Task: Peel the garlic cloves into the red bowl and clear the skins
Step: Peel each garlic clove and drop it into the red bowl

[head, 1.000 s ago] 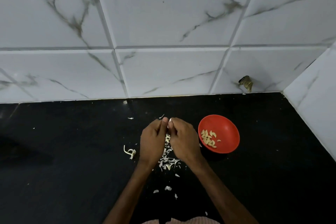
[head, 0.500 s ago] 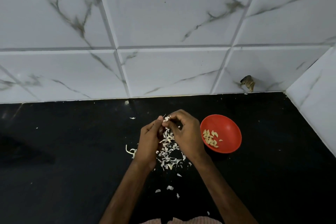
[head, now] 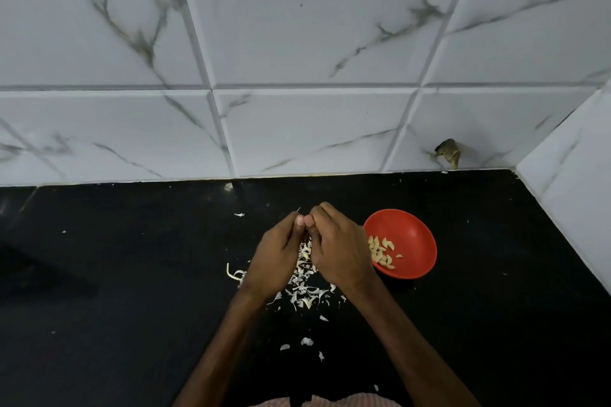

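Note:
My left hand [head: 276, 254] and my right hand [head: 337, 249] meet fingertip to fingertip above the black counter, both pinching one small garlic clove that is almost hidden between the fingers. A thin sliver of skin sticks up from the pinch. Below the hands lies a pile of white garlic skins [head: 305, 291]. The red bowl [head: 413, 238] stands just right of my right hand and holds several peeled cloves [head: 380, 253].
Loose skin scraps lie scattered on the black counter [head: 115, 291], including a curled strip [head: 233, 274] left of my left wrist and bits [head: 305, 342] nearer me. White marble tile walls rise behind and at the right. A small brownish object [head: 448, 152] sits at the wall base.
My hands have closed together again after parting slightly, and the fingertips have shifted on the clove. The bowl and the skin pile have not moved.

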`<state>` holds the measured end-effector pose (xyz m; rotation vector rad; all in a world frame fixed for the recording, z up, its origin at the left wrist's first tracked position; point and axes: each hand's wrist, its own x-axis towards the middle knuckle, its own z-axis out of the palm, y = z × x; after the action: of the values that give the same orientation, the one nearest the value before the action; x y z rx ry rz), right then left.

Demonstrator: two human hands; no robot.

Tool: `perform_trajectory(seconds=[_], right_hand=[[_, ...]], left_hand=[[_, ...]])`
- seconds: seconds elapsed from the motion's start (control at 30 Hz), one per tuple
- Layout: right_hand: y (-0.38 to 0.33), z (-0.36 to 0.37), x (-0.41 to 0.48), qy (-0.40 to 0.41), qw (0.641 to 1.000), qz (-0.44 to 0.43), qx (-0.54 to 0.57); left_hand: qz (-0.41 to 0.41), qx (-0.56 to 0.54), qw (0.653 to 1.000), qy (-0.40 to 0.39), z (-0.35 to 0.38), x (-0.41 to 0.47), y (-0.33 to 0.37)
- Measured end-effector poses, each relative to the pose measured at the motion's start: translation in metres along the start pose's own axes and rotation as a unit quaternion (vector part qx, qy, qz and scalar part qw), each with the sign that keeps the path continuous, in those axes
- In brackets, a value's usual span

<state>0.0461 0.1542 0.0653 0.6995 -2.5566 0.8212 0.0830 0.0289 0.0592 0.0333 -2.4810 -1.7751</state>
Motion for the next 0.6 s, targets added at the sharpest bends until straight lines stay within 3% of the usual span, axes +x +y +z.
perform_trajectory(seconds=[0.13,0.27,0.37,0.5,0.6], right_hand=[[-0.007,0.006,-0.002,0.045,0.997,0.039,0.053],[-0.005,0.004,-0.006,0.053,0.998,-0.027,-0.028],[-0.005,0.004,-0.006,0.007,0.998,-0.038,-0.049],[-0.006,0.005,-0.009,-0.090,0.996,0.023,-0.010],[-0.010,0.011,-0.008,-0.105,0.987,0.104,0.063]], left_hand=[[-0.008,-0.041,0.995,0.087,0.012,0.003,0.008],[-0.158,-0.163,0.972,0.056,0.016,0.000,0.011],[-0.239,-0.234,0.943,0.013,0.006,0.003,0.007],[-0.161,-0.121,0.979,0.024,0.001,0.001,0.000],[-0.105,-0.050,0.992,0.050,0.006,-0.002,-0.006]])
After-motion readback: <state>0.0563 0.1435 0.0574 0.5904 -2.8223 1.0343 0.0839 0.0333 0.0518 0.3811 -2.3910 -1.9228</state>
